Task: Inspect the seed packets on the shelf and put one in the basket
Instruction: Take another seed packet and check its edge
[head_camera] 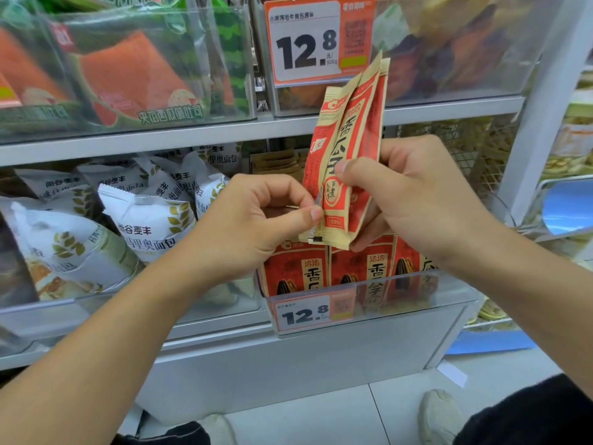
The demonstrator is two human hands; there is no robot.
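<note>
Head view: in the middle of the frame, two hands hold up three thin seed packets (345, 155), red and tan, fanned out. The front one reads 香瓜子. The right hand (414, 200) grips them, with its thumb on the front. The left hand (256, 226) pinches the bottom left corner of the bunch. Just under the hands, a clear bin (369, 303) on the shelf holds more red packets (337, 268) with 洽洽 on them; three fronts show. Its price tag (303, 314) says 12.8. A bigger orange price tag (316, 40) in the upper middle also says 12.8. At the left are many white bread bags (144, 229) reading 尚谷麦丰. In the upper left are watermelon toast bags (134, 78). Two shoes (441, 415) show at the bottom.
</note>
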